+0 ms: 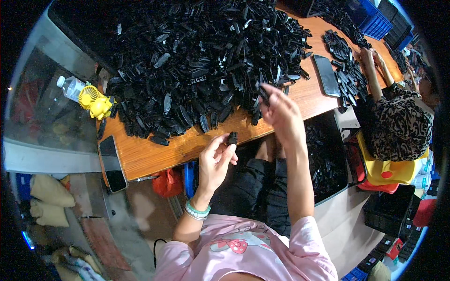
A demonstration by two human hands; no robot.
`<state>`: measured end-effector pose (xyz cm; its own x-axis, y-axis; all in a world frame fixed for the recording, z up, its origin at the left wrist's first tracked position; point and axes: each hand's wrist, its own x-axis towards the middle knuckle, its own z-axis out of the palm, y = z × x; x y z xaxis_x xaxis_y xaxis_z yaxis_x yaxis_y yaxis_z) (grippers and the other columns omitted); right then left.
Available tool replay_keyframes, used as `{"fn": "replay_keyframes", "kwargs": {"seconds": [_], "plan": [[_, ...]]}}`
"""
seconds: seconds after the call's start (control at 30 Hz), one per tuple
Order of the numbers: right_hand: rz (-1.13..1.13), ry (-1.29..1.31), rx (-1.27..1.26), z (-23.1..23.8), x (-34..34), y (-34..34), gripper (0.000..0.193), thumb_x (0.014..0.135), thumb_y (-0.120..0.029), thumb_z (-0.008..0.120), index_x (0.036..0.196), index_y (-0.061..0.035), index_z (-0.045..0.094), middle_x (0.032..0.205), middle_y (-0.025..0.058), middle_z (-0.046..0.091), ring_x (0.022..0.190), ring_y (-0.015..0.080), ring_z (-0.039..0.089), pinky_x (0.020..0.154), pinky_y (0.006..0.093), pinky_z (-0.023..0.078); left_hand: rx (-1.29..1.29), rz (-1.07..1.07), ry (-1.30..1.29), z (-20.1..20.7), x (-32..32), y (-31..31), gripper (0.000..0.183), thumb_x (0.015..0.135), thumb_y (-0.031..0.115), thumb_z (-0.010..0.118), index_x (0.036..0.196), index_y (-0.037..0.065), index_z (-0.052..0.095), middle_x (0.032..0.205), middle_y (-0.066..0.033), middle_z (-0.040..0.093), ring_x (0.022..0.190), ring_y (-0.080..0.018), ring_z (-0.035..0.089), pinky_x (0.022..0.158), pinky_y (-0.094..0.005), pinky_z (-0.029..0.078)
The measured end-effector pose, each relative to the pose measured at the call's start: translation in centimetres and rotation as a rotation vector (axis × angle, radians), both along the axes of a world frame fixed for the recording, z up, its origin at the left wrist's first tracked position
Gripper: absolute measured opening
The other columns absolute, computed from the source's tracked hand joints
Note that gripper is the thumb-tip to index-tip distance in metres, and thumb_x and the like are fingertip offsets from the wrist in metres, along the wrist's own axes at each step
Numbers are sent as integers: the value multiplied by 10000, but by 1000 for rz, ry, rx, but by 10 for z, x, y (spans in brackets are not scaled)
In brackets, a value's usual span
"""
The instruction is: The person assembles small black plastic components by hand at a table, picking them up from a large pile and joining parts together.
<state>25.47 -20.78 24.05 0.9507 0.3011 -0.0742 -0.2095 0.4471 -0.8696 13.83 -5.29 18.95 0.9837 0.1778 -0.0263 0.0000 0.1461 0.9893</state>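
Note:
A big heap of black plastic parts [201,65] covers most of the wooden table [154,152]. My left hand [215,161] hovers at the table's near edge, its fingertips pinched on a small black plastic piece [232,137]. My right hand [281,112] is raised over the near side of the heap and grips a long black plastic part [263,93] between thumb and fingers. A bead bracelet sits on my left wrist.
A black phone [112,164] lies at the table's left corner beside a yellow mini fan [93,102] and a water bottle [70,86]. Another phone [326,75] lies to the right. A black bin of parts [328,164] stands by my knees. Another person [398,122] works at right near blue crates [370,18].

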Motion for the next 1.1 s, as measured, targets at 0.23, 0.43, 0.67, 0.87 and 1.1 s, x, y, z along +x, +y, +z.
{"fn": "replay_keyframes", "kwargs": {"seconds": [0.23,0.43,0.67,0.87,1.1], "plan": [[191,-250,-258,-21,-70,-5,313,880,-119,595,1163,12,573,952,63,585,848,146,582,735,258,473,128,90,-70,26,-7,-5,266,848,101,650,1042,-75,598,810,-53,582,584,-72,525,505,-200,408],[186,-709,-659,-16,-75,-7,367,845,-28,573,1199,37,501,972,197,554,875,340,569,778,356,462,516,99,-258,39,-7,3,256,795,67,687,991,-80,615,762,-85,567,585,-114,521,514,-239,403],[69,-1025,-712,-21,-83,-4,516,759,76,577,1249,61,417,961,212,526,865,373,540,751,406,462,656,77,-375,59,-6,3,260,763,77,700,934,-101,620,775,-129,608,687,-209,594,618,-284,459],[75,-1106,-861,-18,-81,1,529,734,68,579,1241,42,428,920,195,520,811,351,536,702,406,460,522,42,-188,43,-13,6,270,813,111,672,998,-79,620,863,-98,611,737,-178,593,609,-268,472],[-20,-651,-715,-3,-83,10,411,736,-35,705,1126,-16,577,996,130,575,854,260,585,702,325,476,386,163,-140,28,-14,1,337,847,188,654,1094,-39,618,974,-110,595,883,-186,581,765,-257,450]]}}
